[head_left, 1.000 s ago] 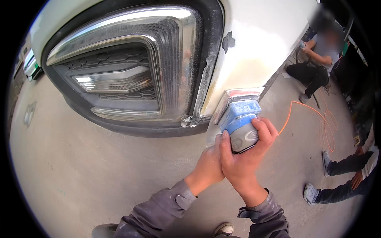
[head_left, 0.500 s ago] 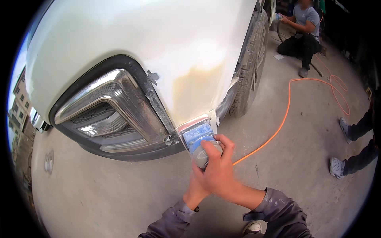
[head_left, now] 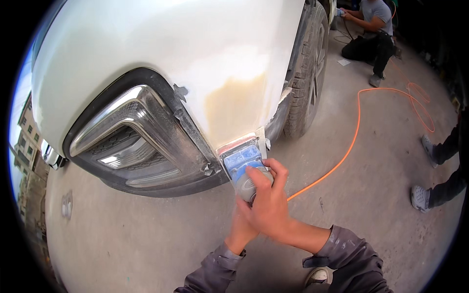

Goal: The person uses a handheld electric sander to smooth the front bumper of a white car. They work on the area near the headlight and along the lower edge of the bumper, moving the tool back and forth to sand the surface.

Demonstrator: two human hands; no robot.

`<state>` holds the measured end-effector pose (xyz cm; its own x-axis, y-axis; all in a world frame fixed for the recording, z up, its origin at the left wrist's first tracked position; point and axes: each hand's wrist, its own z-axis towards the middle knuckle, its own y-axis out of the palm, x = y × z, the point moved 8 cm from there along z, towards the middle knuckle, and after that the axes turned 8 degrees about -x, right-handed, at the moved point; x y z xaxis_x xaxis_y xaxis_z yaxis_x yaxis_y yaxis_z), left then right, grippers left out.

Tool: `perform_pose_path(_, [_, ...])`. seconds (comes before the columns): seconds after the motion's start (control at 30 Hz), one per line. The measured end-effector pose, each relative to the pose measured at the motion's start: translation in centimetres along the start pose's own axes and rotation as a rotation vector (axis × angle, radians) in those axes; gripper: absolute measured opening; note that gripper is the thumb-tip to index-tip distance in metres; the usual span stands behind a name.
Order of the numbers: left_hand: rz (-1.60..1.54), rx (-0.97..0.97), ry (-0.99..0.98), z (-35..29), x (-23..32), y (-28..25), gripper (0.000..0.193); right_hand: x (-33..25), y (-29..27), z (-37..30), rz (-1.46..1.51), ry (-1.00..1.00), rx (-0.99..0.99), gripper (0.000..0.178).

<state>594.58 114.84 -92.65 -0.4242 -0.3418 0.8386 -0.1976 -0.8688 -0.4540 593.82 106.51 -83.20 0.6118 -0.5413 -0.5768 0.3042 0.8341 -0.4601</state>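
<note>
A blue and grey air sander [head_left: 243, 158] with a rectangular pad lies against the lower corner of a white car bumper [head_left: 190, 39]. My right hand [head_left: 270, 207] is closed over the sander's round grey top, its thumb and fingers bent around it. Beneath and behind it, my left hand [head_left: 240, 228] wraps the sander's rear end; most of its fingers are hidden. Just above the pad the bumper carries a tan patch of filler [head_left: 233, 105] amid dull, sanded paint. Left of the pad sits the dark fog lamp housing [head_left: 141, 132] with chrome trim.
An orange air hose [head_left: 358, 127] runs from near my hands across the concrete floor [head_left: 161, 244]. Behind the bumper is the front tyre [head_left: 304, 78]. A co-worker [head_left: 373, 29] kneels at the far right. Another person's legs [head_left: 442, 171] stand at the right edge.
The view has shifted slightly. The sander stays pressed on the bumper's lower corner, with both hands still at it. The kneeling co-worker's arms have shifted a little.
</note>
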Motion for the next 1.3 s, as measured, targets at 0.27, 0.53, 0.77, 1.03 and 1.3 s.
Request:
perform_pose_path(0.27, [0.022, 0.005, -0.028, 0.3, 0.6, -0.4, 0.064, 0.2, 0.0, -0.2, -0.019, -0.026, 0.012, 0.075])
perform_pose_path(0.53, [0.029, 0.006, -0.049, 1.0, 1.1, 0.0, 0.062, 0.8, -0.4, -0.2, -0.019, -0.032, 0.025, 0.073])
perform_pose_path(0.77, [0.107, 0.013, 0.037, 1.8, 2.8, -0.3, 0.052, 0.6, -1.8, 1.1, 0.002, -0.049, 0.09, 0.073])
perform_pose_path(1.03, [0.135, 0.049, 0.012, 1.5, 3.7, -1.1, 0.058, 0.1, -1.8, 1.6, 0.039, -0.021, 0.054, 0.074])
perform_pose_path(1.3, [0.311, 0.037, 0.039, 1.8, 5.2, -1.5, 0.067, -0.1, -1.6, 1.7, 0.041, 0.001, 0.056, 0.073])
